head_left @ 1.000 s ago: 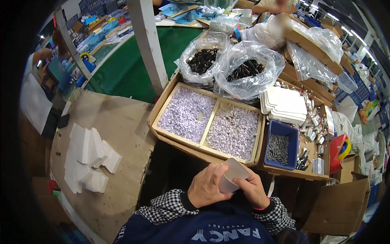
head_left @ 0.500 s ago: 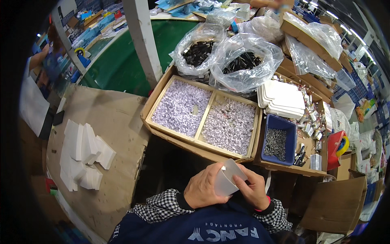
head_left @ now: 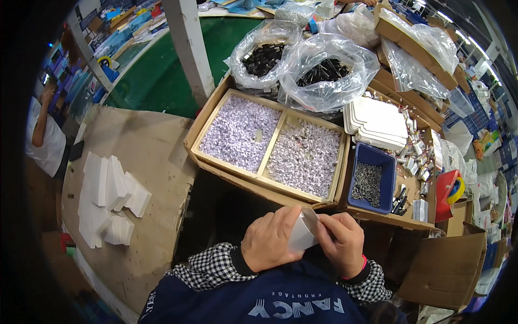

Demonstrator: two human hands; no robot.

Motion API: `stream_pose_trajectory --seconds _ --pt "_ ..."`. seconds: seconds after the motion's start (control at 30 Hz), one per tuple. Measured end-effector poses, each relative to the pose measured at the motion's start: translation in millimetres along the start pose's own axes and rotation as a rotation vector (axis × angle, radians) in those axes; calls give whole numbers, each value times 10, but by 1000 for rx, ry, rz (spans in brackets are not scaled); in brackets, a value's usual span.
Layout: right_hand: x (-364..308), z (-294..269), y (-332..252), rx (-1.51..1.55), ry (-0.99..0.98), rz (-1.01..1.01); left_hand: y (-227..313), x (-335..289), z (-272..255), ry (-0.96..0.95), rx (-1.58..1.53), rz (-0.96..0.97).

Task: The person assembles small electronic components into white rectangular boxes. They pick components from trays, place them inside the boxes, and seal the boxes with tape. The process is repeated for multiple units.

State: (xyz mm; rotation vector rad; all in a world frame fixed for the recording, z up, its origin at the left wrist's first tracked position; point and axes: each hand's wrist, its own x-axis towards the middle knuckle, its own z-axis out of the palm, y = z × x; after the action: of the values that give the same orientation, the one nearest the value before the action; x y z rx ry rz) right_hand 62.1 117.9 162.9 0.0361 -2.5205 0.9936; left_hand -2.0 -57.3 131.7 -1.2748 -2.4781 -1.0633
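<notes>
1. White pile: lies on the brown table, well apart from the hands.
2. Left hand: wrapped around the left side of the white piece, fingers bent over it.
3. Tray: two compartments of small pale bits, beyond the hands.
4. White piece: tilted between both hands, in front of the tray.
5. Right hand: narrow, thumb and fingers pinching the piece's right edge.
6. Blue bin: holds small metal parts, right of the tray.
</notes>
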Motion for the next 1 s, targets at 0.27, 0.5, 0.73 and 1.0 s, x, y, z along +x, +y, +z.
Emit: stream_pose_trajectory --seconds 0.27,0.5,0.73,1.0 --pt "138 57 53 -134 92 -84 106 110 -76 -79 122 -43" --pt "271 35 90 -316 -40 -222 133 121 -128 -116 94 -150" --pt "263 -339 85 933 -484 517 61 45 -155 -17 -111 49" --pt "183 -222 80 944 -572 448 65 33 -99 11 -263 65"
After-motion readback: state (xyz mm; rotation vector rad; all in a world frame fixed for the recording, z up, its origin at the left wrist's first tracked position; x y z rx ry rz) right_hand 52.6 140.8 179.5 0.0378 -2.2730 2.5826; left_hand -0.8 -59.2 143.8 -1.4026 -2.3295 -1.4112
